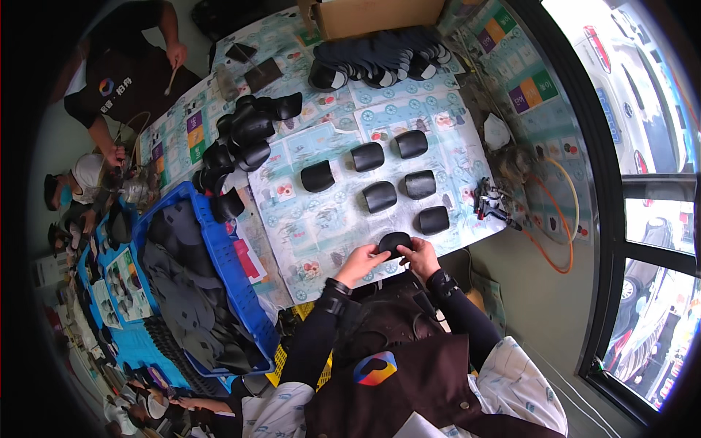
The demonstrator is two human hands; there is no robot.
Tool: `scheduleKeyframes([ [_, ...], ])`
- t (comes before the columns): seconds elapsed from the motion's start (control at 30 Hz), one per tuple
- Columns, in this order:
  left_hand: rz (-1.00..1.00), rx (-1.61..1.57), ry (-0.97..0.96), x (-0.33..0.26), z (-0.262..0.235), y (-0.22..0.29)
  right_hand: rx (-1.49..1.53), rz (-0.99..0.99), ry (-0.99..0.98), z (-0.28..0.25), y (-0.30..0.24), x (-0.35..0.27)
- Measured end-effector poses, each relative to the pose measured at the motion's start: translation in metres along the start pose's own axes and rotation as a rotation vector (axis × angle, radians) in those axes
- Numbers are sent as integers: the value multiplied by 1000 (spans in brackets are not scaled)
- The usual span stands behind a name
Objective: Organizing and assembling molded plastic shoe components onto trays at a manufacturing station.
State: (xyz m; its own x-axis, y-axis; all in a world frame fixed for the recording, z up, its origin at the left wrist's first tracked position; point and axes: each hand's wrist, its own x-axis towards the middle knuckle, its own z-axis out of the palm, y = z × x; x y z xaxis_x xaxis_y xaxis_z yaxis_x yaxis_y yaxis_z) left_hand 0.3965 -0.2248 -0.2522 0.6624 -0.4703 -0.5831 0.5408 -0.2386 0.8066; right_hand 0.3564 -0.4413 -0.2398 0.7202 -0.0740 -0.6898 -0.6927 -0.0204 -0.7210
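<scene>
Seen from above, a person's left hand (pixel 358 266) and right hand (pixel 423 260) pinch a small curved black piece (pixel 395 241) between their fingertips, one at each side, over the near edge of a worktable. Just beyond it, six similar black pieces (pixel 380 196) lie spaced apart on the table's pale patterned covering (pixel 319 230). To the left are a heap of glossy black pieces (pixel 252 129) and a blue plastic crate (pixel 243 293) filled with dark flat pieces (pixel 175 281). A row of overlapping navy pieces (pixel 380 60) lies at the far edge, near a cardboard box (pixel 372 17). A metal and black tool (pixel 491 201) rests at the right edge. At upper left, a co-worker's hand (pixel 177 54) holds a brush (pixel 170 82).
</scene>
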Motion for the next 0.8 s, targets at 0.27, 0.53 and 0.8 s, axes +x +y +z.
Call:
scheduleKeyframes([
  [0.27,36,123,481,50,33,-73,-266,-108,158,-21,10,-10],
  [0.53,86,381,668,71,25,-70,-79,-40,135,-91,40,-35],
  [0.8,-206,848,1421,-8,-297,-6,-110,5,45,-92,37,-62],
])
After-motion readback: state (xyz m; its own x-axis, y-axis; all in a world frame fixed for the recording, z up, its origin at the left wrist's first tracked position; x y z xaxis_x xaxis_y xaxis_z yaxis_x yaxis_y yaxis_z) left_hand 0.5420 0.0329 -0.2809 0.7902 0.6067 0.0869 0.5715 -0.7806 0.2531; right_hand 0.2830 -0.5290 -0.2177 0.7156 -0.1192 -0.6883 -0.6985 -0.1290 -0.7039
